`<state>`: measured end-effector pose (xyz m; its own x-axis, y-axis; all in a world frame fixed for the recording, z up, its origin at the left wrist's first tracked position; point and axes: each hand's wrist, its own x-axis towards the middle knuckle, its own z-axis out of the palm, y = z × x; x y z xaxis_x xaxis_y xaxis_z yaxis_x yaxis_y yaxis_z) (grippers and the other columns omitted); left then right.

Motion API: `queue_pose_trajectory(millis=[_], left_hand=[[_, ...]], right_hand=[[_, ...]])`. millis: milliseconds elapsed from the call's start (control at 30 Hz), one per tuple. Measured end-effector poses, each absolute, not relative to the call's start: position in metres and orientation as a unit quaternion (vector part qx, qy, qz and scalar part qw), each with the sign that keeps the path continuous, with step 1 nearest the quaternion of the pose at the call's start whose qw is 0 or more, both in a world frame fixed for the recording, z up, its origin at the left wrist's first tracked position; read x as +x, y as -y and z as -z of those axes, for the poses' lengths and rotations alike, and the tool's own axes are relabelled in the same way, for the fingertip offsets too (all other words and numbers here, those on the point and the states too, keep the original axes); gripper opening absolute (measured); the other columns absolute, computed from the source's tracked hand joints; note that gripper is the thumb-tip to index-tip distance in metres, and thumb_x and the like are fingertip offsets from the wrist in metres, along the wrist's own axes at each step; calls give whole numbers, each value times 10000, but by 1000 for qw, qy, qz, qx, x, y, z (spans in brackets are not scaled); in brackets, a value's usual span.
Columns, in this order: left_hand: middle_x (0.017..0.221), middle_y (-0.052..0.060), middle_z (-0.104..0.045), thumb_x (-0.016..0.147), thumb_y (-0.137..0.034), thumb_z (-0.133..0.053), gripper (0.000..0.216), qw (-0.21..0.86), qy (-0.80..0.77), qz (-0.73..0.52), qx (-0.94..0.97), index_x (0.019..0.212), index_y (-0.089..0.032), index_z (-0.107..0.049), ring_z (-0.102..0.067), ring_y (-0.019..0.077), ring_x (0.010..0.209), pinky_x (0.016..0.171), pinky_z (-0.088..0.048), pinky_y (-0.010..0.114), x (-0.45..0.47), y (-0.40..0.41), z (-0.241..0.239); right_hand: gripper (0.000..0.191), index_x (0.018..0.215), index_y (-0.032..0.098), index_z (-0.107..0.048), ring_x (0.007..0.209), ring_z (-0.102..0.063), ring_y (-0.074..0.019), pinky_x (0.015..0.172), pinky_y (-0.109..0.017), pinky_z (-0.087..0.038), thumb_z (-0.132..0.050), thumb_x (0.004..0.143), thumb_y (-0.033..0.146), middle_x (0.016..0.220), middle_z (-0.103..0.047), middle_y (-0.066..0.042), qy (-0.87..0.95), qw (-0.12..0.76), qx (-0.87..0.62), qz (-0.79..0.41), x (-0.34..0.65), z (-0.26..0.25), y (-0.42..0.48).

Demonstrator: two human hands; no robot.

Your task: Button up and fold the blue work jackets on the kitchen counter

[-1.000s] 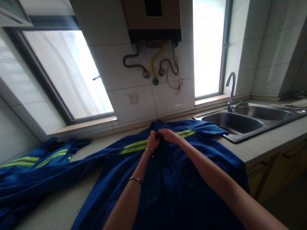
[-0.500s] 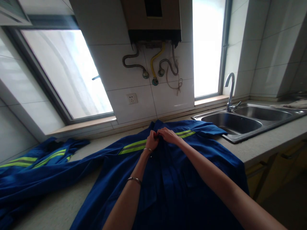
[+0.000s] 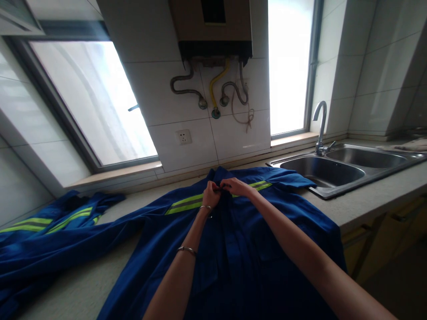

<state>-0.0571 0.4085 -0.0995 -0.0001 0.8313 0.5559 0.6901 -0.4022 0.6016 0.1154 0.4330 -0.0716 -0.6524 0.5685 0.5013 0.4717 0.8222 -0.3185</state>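
A dark blue work jacket (image 3: 176, 253) with yellow-green and grey reflective bands is spread over the counter, its collar toward the wall and its lower part hanging toward me. My left hand (image 3: 211, 194) and my right hand (image 3: 235, 186) meet at the top of its front opening, just below the collar. Both sets of fingers are closed in a pinch on the jacket's front edge. What exactly lies between the fingertips, a button or only cloth, is too small to make out. One sleeve stretches left; the other points toward the sink.
More blue clothing (image 3: 66, 213) with reflective bands is bunched at the left on the pale counter (image 3: 80, 284). A double steel sink (image 3: 328, 193) with a faucet (image 3: 320, 129) is set in at the right. Above, a water heater (image 3: 213, 31) with hoses hangs on the tiled wall.
My right hand has shifted slightly to the right, its fingers a little farther from the left ones. My left hand and the jacket have hardly moved.
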Motion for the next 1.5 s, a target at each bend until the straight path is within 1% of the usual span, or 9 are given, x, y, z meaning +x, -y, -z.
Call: queue_pose_trajectory(millis=[200, 367, 633, 733, 867, 1000, 1133, 1300, 1500], left_hand=[[776, -16, -635, 623, -86, -583, 309, 76, -534, -447, 714, 787, -234, -367, -625, 154, 726, 672, -447, 255, -59, -408, 99], [739, -18, -624, 623, -83, -585, 297, 64, -549, -446, 704, 774, -230, -375, -616, 155, 700, 652, -429, 251, -56, -407, 99], [727, -22, -613, 624, -98, -587, 282, 54, -554, -451, 698, 762, -229, -379, -593, 152, 671, 636, -410, 252, -55, -407, 101], [723, -30, -608, 612, -91, -589, 288, 73, -541, -472, 692, 758, -228, -382, -588, 149, 669, 638, -415, 253, -57, -408, 102], [702, -45, -608, 581, -77, -615, 314, 125, -520, -507, 676, 743, -225, -390, -596, 144, 670, 646, -435, 250, -60, -412, 104], [696, -52, -614, 576, -76, -630, 333, 151, -522, -524, 656, 751, -224, -388, -612, 137, 674, 659, -462, 244, -62, -415, 104], [687, -52, -623, 567, -67, -637, 334, 169, -528, -533, 639, 766, -215, -412, -621, 133, 661, 652, -480, 243, -64, -418, 105], [704, -23, -666, 559, -73, -665, 314, 179, -541, -525, 633, 805, -188, -507, -642, 146, 669, 646, -496, 247, -64, -419, 104], [739, 29, -710, 577, -125, -676, 135, 166, -553, -486, 656, 702, -175, -674, -660, 212, 760, 740, -504, 308, -65, -416, 99]], right_hand=[[233, 1051, 189, -633, 845, -570, -156, 782, -253, -399, -490, 868, 174, 858, -633, -55, 925, 247, -289, 5, 114, 71, -438], [237, 1024, 159, -630, 885, -553, -176, 823, -288, -419, -467, 859, 114, 875, -629, -72, 929, 225, -292, 46, 110, 72, -437], [350, 1031, 155, -570, 1004, -492, -219, 732, -285, -457, -429, 765, -22, 960, -584, -95, 905, 228, -350, 77, 103, 75, -422], [324, 1046, 176, -567, 985, -513, -212, 710, -281, -457, -424, 800, 22, 975, -591, -87, 899, 244, -360, 52, 103, 78, -423], [242, 1019, 201, -618, 901, -565, -168, 778, -280, -446, -437, 869, 142, 942, -621, -53, 888, 316, -331, -33, 103, 85, -435], [382, 1125, 191, -616, 904, -583, -153, 826, -267, -439, -535, 768, 83, 993, -641, -50, 874, 382, -280, -111, 105, 89, -448], [567, 1206, 186, -576, 898, -610, -172, 802, -273, -462, -608, 654, 61, 1018, -659, -49, 860, 389, -275, -182, 108, 92, -451], [522, 1145, 164, -613, 799, -632, -158, 741, -251, -476, -607, 635, 51, 896, -684, -40, 844, 403, -300, -189, 107, 91, -446], [418, 1036, 174, -628, 757, -629, -144, 698, -230, -475, -626, 629, 74, 828, -679, -12, 830, 411, -317, -202, 104, 95, -451]])
